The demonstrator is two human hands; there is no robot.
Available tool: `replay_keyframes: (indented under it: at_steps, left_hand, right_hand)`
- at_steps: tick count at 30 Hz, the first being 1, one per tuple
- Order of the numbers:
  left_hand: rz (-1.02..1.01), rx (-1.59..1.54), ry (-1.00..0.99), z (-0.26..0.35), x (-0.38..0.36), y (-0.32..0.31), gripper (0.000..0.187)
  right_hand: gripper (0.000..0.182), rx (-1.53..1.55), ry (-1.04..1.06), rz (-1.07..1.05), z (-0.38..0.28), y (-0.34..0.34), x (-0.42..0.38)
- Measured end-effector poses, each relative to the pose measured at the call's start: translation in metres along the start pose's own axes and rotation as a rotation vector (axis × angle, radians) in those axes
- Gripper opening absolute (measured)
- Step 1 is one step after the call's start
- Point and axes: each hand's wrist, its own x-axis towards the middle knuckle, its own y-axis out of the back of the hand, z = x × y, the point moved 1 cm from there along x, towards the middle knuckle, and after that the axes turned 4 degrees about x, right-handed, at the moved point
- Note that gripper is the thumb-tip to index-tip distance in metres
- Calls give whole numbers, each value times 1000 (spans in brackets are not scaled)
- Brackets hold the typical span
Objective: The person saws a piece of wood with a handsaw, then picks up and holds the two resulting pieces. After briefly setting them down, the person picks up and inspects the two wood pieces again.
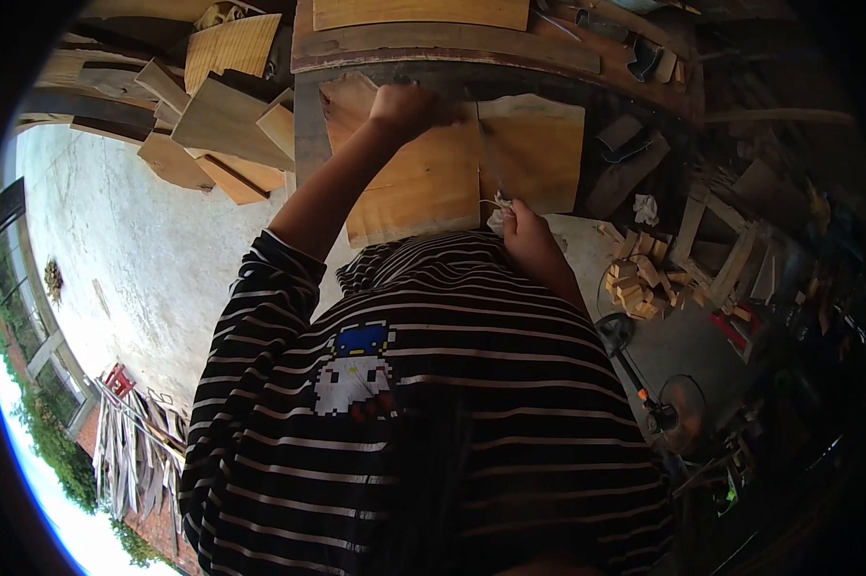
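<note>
Two light wooden boards lie side by side in front of me, a larger left board (409,192) and a smaller right board (538,158), both with uneven far edges. My left hand (409,108) is over the far part of the left board; its fingers are blurred and partly in shadow, so their grip cannot be made out. Near the close edge of the right board, my right hand (527,230) is closed around the near end of a thin, straight tool (495,173) with whitish wrapping at its grip. The tool's far end fades into blur near the seam.
A wooden bench (442,43) with another board on it stands beyond. Stacked planks (226,125) lie at the left. To the right are a pile of small wood blocks (639,278), a wooden frame (721,230) and a standing fan (677,413).
</note>
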Motion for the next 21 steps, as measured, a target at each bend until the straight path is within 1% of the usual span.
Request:
replay_keyframes:
  at_steps: [2,4,5,7,8,10,11,12,13,14,15,16,18,19,20,21]
  left_hand:
    - [-14,-28,-11,3,2,-10,60]
    - [133,-46,-94,7,2,-17,59]
    - [134,-46,-99,9,3,-21,59]
    - [174,-163,26,14,5,-24,53]
    - [170,-168,28,19,7,-25,53]
    - [206,-168,187,25,8,-22,52]
    - [203,-171,192,24,11,-27,52]
    - [157,-178,256,20,17,-35,53]
    - [110,-186,318,18,19,-39,54]
    - [109,-192,320,15,20,-42,54]
    - [72,-232,344,10,19,-40,55]
    - [35,-271,366,8,20,-38,56]
    - [-1,-271,358,10,20,-31,56]
    - [-30,-267,356,12,20,-28,55]
    - [-29,-271,356,12,21,-31,55]
    - [-21,-279,355,12,21,-34,56]
  right_hand:
    - [21,9,5,-3,2,0,-3]
    - [22,17,13,-8,5,-3,-3]
    - [22,24,19,6,7,-4,-1]
    - [22,28,22,16,7,-5,-2]
    - [23,27,29,13,5,-4,-4]
    - [24,24,35,4,-4,2,-10]
    - [24,-27,-37,-49,-10,9,-19]
    - [25,-78,-107,-101,-11,12,-27]
    - [25,-81,-107,-106,-5,14,-33]
    - [25,-118,-53,-114,5,16,-38]
    - [25,-152,3,-119,1,19,-40]
    - [25,-153,1,-116,-4,19,-37]
    - [26,-52,-86,-53,-17,19,-21]
    - [26,-55,-91,-50,-15,12,-5]
    - [26,-77,-51,-45,-8,4,14]
    - [27,-100,-6,-43,-14,4,23]
